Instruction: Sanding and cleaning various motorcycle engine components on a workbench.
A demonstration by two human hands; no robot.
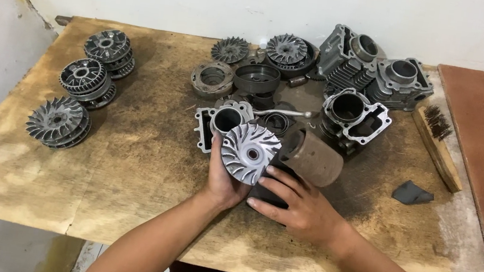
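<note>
A: What do your hands have right now?

B: Your left hand (223,180) grips a shiny finned pulley disc (250,153), fingers curled behind it and thumb on its near edge, so the vanes face you. Your right hand (300,209) lies just beside it, fingers spread flat on a dark block (265,194) underneath, the fingertips touching the disc's lower rim.

A: And close around them?

B: Just beyond your right hand a rusty brown cylinder sleeve (312,157) lies on its side on the desk (128,159). Just past your left hand sits a grey engine cylinder (222,121) with its bore open upward. Farther out is a heap of cylinders and clutch parts (347,81).

A: Off to the sides?

B: Well to the left of your left hand, three dark finned pulleys (82,82) stand in a row. Well to the right of your right hand lie a wire brush (438,141) and a scrap of dark sandpaper (412,192).
</note>
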